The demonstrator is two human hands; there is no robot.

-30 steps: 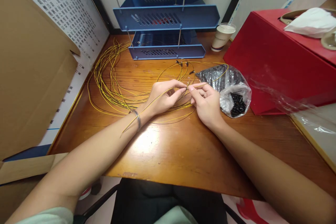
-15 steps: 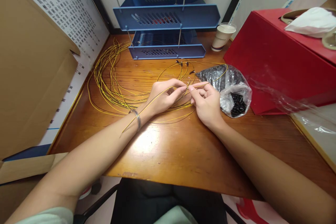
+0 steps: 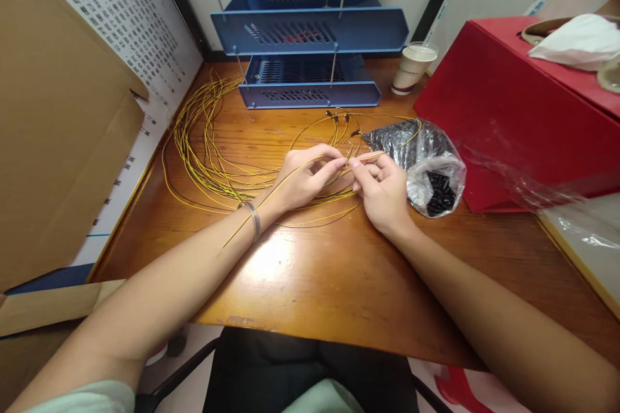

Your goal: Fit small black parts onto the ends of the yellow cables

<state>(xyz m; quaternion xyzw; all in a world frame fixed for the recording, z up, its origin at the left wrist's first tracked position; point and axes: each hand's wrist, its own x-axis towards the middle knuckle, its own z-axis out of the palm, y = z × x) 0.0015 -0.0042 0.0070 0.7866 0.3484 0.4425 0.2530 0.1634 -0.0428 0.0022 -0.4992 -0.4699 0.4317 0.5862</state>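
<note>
Both forearms are reaching over the desk [image 3: 310, 284], fingertips meeting. The left hand [image 3: 303, 177] is pinching a yellow wire [image 3: 271, 197] that is trailing back across its wrist. The right hand [image 3: 382, 190] is pinching the wire's tip, possibly with a small black part, beside a bag [image 3: 426, 168].

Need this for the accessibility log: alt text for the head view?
Both hands, left hand and right hand, pinch the end of a thin yellow wire over a wooden desk. More yellow wires loop behind, beside a plastic bag of small black parts.
</note>
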